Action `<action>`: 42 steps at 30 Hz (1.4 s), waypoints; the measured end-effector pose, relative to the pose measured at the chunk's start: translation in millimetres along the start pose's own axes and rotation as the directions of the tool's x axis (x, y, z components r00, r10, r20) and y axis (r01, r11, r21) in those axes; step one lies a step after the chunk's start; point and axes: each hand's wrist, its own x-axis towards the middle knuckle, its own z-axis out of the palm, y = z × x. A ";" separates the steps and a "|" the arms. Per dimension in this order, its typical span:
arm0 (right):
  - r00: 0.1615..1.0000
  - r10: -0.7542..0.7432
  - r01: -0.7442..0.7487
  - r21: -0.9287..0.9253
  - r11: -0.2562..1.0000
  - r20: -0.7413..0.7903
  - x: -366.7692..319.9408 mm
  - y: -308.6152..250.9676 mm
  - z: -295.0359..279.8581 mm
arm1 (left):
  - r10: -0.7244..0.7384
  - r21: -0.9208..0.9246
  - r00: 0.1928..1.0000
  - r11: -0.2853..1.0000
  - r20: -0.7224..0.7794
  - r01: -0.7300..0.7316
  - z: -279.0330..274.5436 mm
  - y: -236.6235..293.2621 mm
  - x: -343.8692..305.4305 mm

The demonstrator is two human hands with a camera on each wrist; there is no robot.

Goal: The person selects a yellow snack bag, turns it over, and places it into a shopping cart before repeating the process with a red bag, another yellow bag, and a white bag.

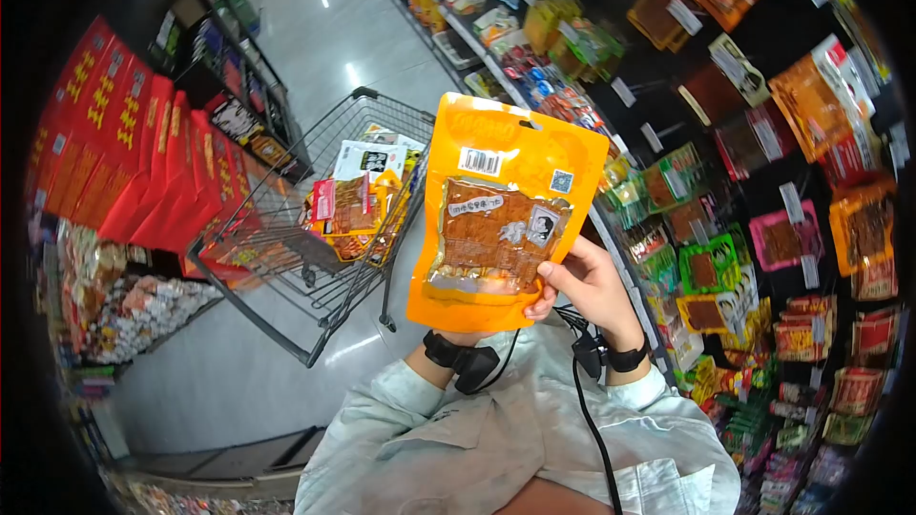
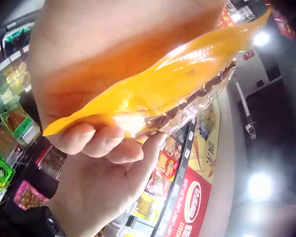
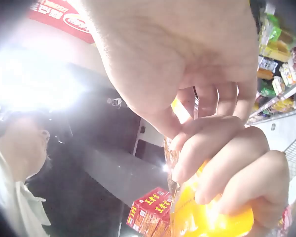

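Note:
An orange snack packet (image 1: pixel 501 210) with a clear window, a barcode and a QR code is held upright in front of me by both hands. My right hand (image 1: pixel 577 281) pinches its lower right edge, thumb on the front. In the head view my left hand is hidden behind the packet's bottom; only its wrist (image 1: pixel 458 353) with a black strap shows. The left wrist view shows the left palm (image 2: pixel 113 54) against the packet (image 2: pixel 177 79). In the right wrist view, the right hand's fingers (image 3: pixel 222 163) curl round the orange packet (image 3: pixel 207 217).
A wire shopping cart (image 1: pixel 277 229) holding several snack packets stands in the aisle to my left front. Shelves of hanging snack packets (image 1: pixel 763 181) line the right side. Stacked red boxes (image 1: pixel 124 143) fill the left. The shiny aisle floor (image 1: pixel 324 29) runs ahead.

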 end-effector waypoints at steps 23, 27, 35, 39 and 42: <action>0.746 -0.010 0.068 -0.061 0.996 0.666 136.6 23.0 -24.4 | 0.614 0.355 0.686 0.788 -0.391 -0.503 21.9 0.5 14.7; 0.713 0.105 -0.054 -0.095 0.994 0.693 146.5 20.7 -36.0 | 0.596 0.291 0.670 0.802 -0.442 -0.521 13.3 -8.5 25.8; 0.699 0.112 -0.052 -0.106 0.993 0.706 159.8 22.0 -57.5 | 0.557 0.327 0.631 0.829 -0.539 -0.453 12.9 -5.5 43.9; 0.745 0.094 -0.090 -0.040 0.995 0.660 159.5 27.2 -59.3 | 0.537 0.358 0.665 0.843 -0.518 -0.402 4.4 2.8 46.7; 0.776 0.089 -0.068 -0.057 0.996 0.625 160.2 26.0 -57.4 | 0.556 0.370 0.685 0.829 -0.471 -0.419 10.1 14.0 48.4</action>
